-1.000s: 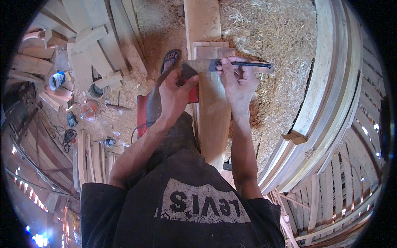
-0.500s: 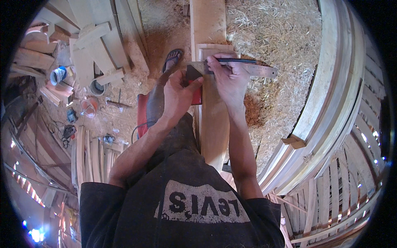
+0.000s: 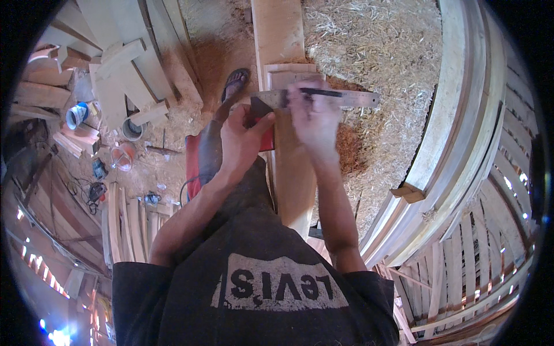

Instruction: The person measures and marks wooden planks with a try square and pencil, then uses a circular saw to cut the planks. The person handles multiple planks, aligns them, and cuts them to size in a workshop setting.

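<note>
My left hand [image 3: 242, 138] is closed round the dark stock of a try square [image 3: 261, 106], at the left edge of a pale wooden piece [image 3: 294, 153]. The square's metal blade [image 3: 362, 99] lies across the wood and sticks out past its right edge. Just over the blade, my right hand [image 3: 317, 124] grips a dark pencil [image 3: 321, 91]. Motion smears its fingers, and the pencil's tip cannot be made out. Below my left wrist, something red [image 3: 267, 140] shows beside the wood.
A long board [image 3: 280, 34] runs away beyond the workpiece. Long planks [image 3: 456, 115] are stacked at the right. Wood offcuts [image 3: 124, 75], a blue-and-white container [image 3: 76, 116] and an orange bucket [image 3: 122, 156] stand at the left. Shavings [image 3: 375, 40] cover the ground.
My right hand has blurred with motion near the blade, pencil still in it. My left hand keeps its hold on the square. The whole view has shifted slightly.
</note>
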Demonstrator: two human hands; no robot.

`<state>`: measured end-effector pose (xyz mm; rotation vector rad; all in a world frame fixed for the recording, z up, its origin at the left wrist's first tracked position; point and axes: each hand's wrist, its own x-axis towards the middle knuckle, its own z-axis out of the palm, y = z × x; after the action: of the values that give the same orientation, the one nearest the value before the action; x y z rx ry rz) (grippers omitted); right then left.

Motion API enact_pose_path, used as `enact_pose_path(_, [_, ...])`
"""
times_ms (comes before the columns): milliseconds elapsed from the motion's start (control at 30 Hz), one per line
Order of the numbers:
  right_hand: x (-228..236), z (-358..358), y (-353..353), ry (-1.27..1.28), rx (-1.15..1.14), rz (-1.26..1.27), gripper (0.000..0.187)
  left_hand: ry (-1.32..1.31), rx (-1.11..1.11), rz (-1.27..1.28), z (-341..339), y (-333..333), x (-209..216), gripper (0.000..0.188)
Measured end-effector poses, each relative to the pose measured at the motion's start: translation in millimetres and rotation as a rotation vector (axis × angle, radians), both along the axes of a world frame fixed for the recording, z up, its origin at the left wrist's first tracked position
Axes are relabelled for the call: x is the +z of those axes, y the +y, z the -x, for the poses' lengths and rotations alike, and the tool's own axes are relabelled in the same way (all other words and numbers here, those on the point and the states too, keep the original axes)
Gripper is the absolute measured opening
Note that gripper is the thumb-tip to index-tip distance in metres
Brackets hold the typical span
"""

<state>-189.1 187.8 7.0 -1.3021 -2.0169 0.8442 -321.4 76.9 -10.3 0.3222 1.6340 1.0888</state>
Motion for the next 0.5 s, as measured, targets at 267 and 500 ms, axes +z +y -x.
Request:
enact_pose_path(267, [20.2,-34.7,32.4,-0.082,-0.194,0.158,0.007,0.007,-0.003,-0.002,1.7,-2.3,-2.1,0.03])
enact_pose_path(500, [15.6,35.8,-3.0,-0.088,0.083,0.015,0.008,-0.094,0.015,-0.028,3.3,1.5,8.1,0.029])
